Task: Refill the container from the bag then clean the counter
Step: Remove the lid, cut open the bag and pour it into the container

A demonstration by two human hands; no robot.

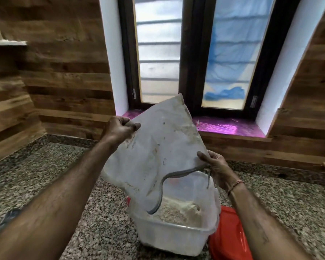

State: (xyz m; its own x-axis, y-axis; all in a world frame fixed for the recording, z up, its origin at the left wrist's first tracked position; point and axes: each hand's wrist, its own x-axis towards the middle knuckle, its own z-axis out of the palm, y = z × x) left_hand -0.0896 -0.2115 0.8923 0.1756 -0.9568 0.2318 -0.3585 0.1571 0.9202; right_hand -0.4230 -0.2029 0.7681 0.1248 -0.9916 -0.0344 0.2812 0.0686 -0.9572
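Above the clear plastic container (174, 235) on the speckled counter (45, 166), both hands hold a nearly empty translucent bag (158, 143), its mouth hanging into the container. The left hand (118, 129) pinches the bag's upper edge; the right hand (214, 169) grips its lower side. Pale flour (178, 209) lies heaped inside the container, and a red lid (230, 235) lies just to its right.
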